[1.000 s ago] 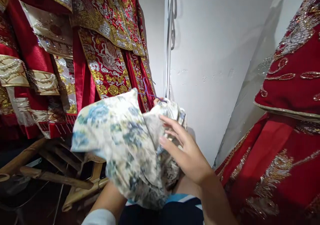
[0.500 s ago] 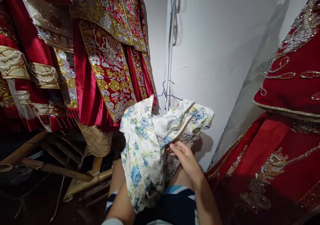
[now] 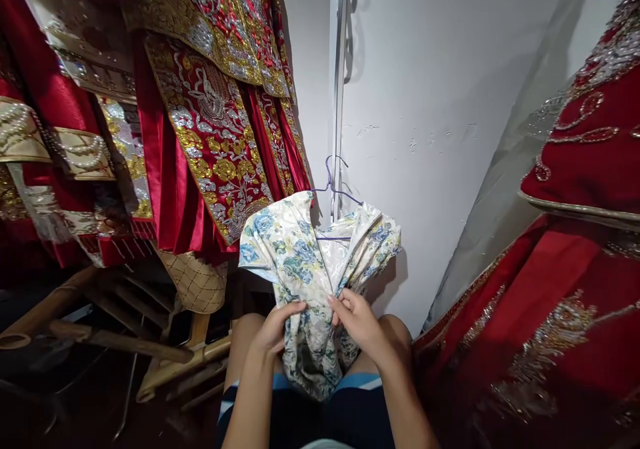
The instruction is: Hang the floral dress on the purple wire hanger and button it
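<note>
A white blouse (image 3: 303,259) with blue and yellow-green flowers hangs on a thin purple hanger (image 3: 345,194), its V-neck partly open. On the left side of its front, my left hand (image 3: 280,322) grips the cloth with the thumb on top and the fingers behind. My right hand (image 3: 353,312) pinches the front edge just below the V of the neck. The lower part of the blouse droops in folds between my knees. What my left fingers do behind the cloth is hidden.
Red gowns with gold and silver embroidery (image 3: 215,129) hang at left. Another beaded red gown (image 3: 565,269) stands at right. A metal pole (image 3: 339,69) runs up the white wall (image 3: 425,89). Bamboo furniture (image 3: 120,339) is at lower left.
My left hand, hidden behind the blouse before, has come out onto its left front. The blouse now hangs straighter on the hanger. My right hand has shifted slightly down, still pinching the edge.
</note>
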Demonstrator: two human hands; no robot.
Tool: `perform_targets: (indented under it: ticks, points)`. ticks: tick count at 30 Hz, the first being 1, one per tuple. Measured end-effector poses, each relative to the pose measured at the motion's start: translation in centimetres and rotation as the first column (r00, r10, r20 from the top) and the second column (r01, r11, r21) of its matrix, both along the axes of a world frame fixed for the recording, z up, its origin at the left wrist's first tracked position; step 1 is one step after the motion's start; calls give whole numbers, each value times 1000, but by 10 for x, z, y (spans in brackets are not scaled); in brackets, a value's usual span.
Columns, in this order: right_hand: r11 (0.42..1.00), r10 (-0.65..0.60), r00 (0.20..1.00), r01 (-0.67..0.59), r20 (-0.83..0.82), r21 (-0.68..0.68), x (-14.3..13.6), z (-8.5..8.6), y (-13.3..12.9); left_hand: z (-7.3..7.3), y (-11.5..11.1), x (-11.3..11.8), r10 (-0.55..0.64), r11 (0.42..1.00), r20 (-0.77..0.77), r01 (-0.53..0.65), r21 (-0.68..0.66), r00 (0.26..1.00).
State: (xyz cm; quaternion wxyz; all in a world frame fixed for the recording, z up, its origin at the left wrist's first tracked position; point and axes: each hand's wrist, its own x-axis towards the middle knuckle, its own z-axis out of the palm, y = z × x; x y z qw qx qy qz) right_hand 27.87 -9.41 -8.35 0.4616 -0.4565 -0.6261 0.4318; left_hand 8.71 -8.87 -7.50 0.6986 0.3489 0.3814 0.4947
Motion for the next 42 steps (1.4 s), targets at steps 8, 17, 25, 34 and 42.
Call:
perform_targets:
  ticks: [8, 17, 25, 34, 42]
  points:
    - [999, -19, 998, 21, -66, 33, -3, -4, -3, -32, 20, 11, 738, 645, -108, -650, 400, 666]
    - [999, -1, 986, -7, -166, -44, -21, 5, -4, -60, -2, 57, 574, 565, -363, -34, 824, 734]
    - [988, -154, 930, 140, -333, -65, -9, 37, 18, -60, 1, 51, 497, 655, -483, 53, 754, 721]
    - [963, -241, 841, 268, -484, -14, -22, 104, 75, -72, 6, 36, 377, 740, -591, 151, 655, 713]
    - [939, -249, 830, 334, -498, 86, -38, 142, 92, -82, 47, 9, 274, 720, -653, 300, 626, 706]
